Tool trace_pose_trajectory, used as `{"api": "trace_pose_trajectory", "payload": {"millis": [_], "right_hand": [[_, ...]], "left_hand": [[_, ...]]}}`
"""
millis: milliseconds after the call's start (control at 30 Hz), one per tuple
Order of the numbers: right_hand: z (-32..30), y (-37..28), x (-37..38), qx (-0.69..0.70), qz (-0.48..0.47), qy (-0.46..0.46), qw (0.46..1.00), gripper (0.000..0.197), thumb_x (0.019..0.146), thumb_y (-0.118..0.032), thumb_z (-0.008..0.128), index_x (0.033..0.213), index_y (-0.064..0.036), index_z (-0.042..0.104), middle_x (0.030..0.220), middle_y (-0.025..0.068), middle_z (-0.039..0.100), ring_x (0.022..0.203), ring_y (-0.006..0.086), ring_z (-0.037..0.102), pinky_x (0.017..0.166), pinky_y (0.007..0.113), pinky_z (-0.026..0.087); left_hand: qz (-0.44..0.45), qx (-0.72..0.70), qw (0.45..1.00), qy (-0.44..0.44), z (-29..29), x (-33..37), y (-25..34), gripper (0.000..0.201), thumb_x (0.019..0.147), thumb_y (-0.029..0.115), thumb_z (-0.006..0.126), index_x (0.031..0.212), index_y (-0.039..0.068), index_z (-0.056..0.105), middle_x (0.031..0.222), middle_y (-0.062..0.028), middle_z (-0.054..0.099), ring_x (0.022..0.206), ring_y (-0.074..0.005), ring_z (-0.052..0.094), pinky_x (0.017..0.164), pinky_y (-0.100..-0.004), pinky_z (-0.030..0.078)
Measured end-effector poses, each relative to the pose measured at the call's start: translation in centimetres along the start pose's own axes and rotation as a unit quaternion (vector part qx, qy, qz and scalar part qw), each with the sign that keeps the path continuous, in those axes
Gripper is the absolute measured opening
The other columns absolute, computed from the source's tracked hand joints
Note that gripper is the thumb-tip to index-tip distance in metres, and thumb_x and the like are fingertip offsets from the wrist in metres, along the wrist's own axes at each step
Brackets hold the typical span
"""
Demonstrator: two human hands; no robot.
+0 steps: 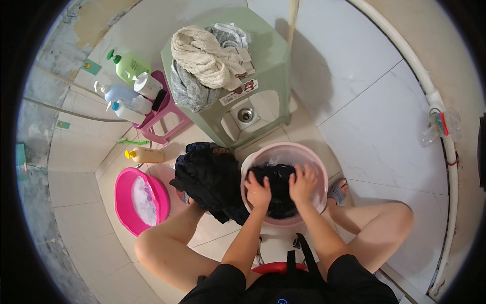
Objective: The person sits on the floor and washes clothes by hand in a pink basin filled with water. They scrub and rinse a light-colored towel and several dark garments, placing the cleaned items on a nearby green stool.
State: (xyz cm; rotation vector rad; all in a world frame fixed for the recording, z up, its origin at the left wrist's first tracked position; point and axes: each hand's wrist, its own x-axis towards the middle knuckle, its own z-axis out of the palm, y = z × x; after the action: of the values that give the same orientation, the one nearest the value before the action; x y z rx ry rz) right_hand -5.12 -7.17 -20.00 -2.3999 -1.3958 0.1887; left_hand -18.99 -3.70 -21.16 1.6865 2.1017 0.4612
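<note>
the left hand [258,192] and right hand [304,184] are touching the black cloth [278,185], grip loose and spread, and pushing too hard could be splashing water [281,157] from the tub [322,185].

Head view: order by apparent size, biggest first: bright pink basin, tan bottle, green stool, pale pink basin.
1. green stool
2. pale pink basin
3. bright pink basin
4. tan bottle

Apparent size only; true sizes may differ with distance.
</note>
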Motion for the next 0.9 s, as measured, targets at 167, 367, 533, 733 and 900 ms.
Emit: {"api": "trace_pose_trajectory", "payload": {"millis": [167, 367, 533, 733, 900], "right_hand": [[5.3, -1.6, -6.8, 0.02, -0.079, -0.127, 0.989, 0.045, 0.088, -0.02, 0.051, 0.133, -0.0145, 0.046, 0.143, 0.0166, 0.034, 0.138, 0.0392, 0.019, 0.103, 0.068, 0.012], [9.3, 2.4, -1.2, -0.095, -0.096, -0.473, 0.871, 0.032, 0.085, -0.023, 0.051, 0.113, -0.0119, 0.062, 0.115, 0.0134, 0.062, 0.109, 0.031, 0.058, 0.092, 0.043, 0.044], [7.1, 1.9, 2.3, 0.2, 0.127, -0.319, 0.917, 0.035, 0.081, -0.024, 0.059, 0.108, -0.0032, 0.062, 0.108, 0.021, 0.063, 0.099, 0.0368, 0.059, 0.086, 0.042, 0.046], [11.4, 5.2, -3.0, 0.272, 0.345, -0.064, 0.896, 0.046, 0.08, -0.024, 0.061, 0.115, 0.005, 0.053, 0.107, 0.0254, 0.057, 0.1, 0.038, 0.056, 0.09, 0.041, 0.043], [12.7, 8.3, -4.3, 0.657, 0.389, -0.249, 0.596, 0.044, 0.092, -0.038, 0.047, 0.118, -0.0037, 0.057, 0.11, 0.0134, 0.063, 0.1, 0.0265, 0.06, 0.091, 0.039, 0.045]], "left_hand": [[-0.011, 0.101, 0.954, -0.282, 3.0, -1.2, -1.9, 0.064, 0.086, 0.032, 0.057, 0.142, 0.025, 0.029, 0.125, -0.0235, 0.043, 0.097, -0.0423, 0.059, 0.078, -0.0483, 0.051], [-0.003, 0.126, 0.924, -0.36, 6.9, 1.1, -3.7, 0.043, 0.087, 0.026, 0.053, 0.128, 0.017, 0.046, 0.111, -0.0193, 0.059, 0.103, -0.0392, 0.057, 0.09, -0.0483, 0.045], [-0.088, 0.083, 0.95, -0.289, 4.2, 1.9, -2.6, 0.031, 0.086, 0.019, 0.054, 0.115, 0.008, 0.057, 0.108, -0.0232, 0.061, 0.104, -0.0409, 0.057, 0.088, -0.0459, 0.047], [-0.24, -0.38, 0.87, -0.203, -2.1, -0.6, 1.7, 0.02, 0.094, 0.018, 0.054, 0.106, 0.003, 0.054, 0.092, -0.0081, 0.062, 0.088, -0.0235, 0.06, 0.076, -0.0367, 0.05], [-0.244, -0.678, 0.618, -0.314, -15.3, -2.1, 11.9, 0.008, 0.096, 0.016, 0.05, 0.099, 0.008, 0.052, 0.09, -0.0053, 0.061, 0.079, -0.0177, 0.06, 0.069, -0.0319, 0.053]]}}
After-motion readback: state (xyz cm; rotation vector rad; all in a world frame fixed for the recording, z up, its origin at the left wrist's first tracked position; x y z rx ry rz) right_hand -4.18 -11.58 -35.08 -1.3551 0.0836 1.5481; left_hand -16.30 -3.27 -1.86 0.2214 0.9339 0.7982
